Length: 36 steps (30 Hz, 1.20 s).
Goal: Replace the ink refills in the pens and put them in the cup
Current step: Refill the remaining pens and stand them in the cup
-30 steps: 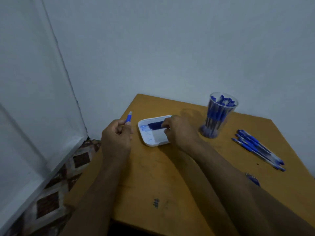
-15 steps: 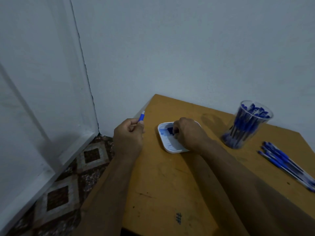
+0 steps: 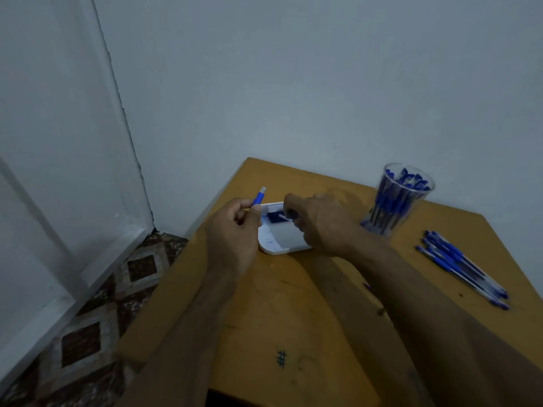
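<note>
The left hand [image 3: 232, 230] hovers at the left edge of the white tray [image 3: 277, 248], its fingers curled round a pen [image 3: 259, 197]. The grip is narrow and full: thumb and forefinger pinch the barrel, and only the blue end with its pale tip sticks up and away from the fist, tilted toward the wall.

The right hand [image 3: 320, 221] reaches over the tray from the right, fingers bent down toward the tray's far end. Its grip is also narrow, pinching a thin clear refill [image 3: 285, 217] that slants just above a dark blue patch [image 3: 274, 217] inside the tray. What that patch is made of is too blurred to tell.

The tray sits on the wooden counter [image 3: 293, 304], near its far left corner. To the right, near the wall, stands a clear cup [image 3: 396, 201] packed with blue-capped pens, upright. Further right and nearer, a loose bunch of pens [image 3: 461, 267] lies flat on the counter, side by side and well apart from the cup. A small inked mark [image 3: 281, 359] shows on the counter close to the near edge. Patterned floor tiles [image 3: 117, 289] are visible on the left beside a white door frame [image 3: 88, 259].
</note>
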Each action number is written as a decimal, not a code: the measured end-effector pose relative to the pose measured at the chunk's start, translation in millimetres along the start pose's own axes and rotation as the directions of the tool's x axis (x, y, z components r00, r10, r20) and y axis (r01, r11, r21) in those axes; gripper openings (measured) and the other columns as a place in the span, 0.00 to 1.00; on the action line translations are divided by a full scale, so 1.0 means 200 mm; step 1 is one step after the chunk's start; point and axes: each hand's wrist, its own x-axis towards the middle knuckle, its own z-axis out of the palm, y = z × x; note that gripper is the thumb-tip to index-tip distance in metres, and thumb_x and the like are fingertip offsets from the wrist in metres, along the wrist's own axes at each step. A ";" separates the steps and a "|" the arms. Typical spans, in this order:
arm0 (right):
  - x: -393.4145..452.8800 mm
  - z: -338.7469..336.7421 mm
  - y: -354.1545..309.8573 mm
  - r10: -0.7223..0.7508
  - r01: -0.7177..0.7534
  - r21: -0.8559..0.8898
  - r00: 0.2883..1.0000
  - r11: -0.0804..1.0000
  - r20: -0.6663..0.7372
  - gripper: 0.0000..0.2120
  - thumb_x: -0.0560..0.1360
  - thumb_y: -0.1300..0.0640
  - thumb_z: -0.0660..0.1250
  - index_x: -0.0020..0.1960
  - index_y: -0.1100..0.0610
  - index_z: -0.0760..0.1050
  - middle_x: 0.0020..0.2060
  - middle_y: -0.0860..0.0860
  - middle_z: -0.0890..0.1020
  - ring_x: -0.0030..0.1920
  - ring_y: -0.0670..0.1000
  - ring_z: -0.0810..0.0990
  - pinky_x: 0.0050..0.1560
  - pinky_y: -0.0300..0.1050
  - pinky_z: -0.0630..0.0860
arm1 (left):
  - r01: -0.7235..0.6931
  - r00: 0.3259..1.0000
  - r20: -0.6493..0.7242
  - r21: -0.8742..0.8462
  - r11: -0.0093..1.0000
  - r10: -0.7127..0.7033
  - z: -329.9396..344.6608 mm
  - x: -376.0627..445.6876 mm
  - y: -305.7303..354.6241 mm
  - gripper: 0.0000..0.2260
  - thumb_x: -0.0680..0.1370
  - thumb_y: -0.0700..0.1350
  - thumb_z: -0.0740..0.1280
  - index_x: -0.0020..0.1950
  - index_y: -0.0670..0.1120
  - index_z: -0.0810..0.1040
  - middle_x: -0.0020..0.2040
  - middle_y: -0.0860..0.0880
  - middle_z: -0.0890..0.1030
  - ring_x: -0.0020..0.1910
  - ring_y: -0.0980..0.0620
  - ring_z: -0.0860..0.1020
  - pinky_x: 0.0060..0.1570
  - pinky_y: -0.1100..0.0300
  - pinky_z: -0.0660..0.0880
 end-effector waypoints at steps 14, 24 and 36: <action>-0.73 0.06 0.41 0.326 -0.051 0.594 0.871 0.803 -0.367 0.07 0.79 0.53 0.71 0.56 0.49 0.85 0.46 0.39 0.79 0.45 0.37 0.78 0.45 0.30 0.74 | -0.157 0.862 0.481 -0.049 0.986 0.161 0.34 -0.37 0.12 0.08 0.81 0.42 0.68 0.54 0.56 0.82 0.37 0.52 0.82 0.35 0.57 0.79 0.37 0.65 0.75; -0.93 0.14 0.49 0.578 0.107 0.979 0.794 0.173 -0.189 0.07 0.83 0.60 0.63 0.56 0.61 0.79 0.44 0.57 0.87 0.41 0.57 0.85 0.35 0.49 0.81 | -0.128 0.759 0.641 -0.022 0.992 0.112 0.46 -0.53 0.14 0.09 0.81 0.50 0.67 0.60 0.56 0.83 0.38 0.55 0.83 0.37 0.58 0.80 0.38 0.58 0.77; -0.98 0.13 0.48 0.523 0.112 0.984 0.835 0.142 -0.170 0.09 0.84 0.59 0.61 0.57 0.63 0.75 0.45 0.59 0.87 0.43 0.61 0.86 0.35 0.49 0.83 | -0.098 0.743 0.657 -0.077 0.992 0.125 0.47 -0.57 0.15 0.10 0.81 0.46 0.67 0.60 0.56 0.82 0.39 0.51 0.83 0.36 0.60 0.79 0.36 0.69 0.73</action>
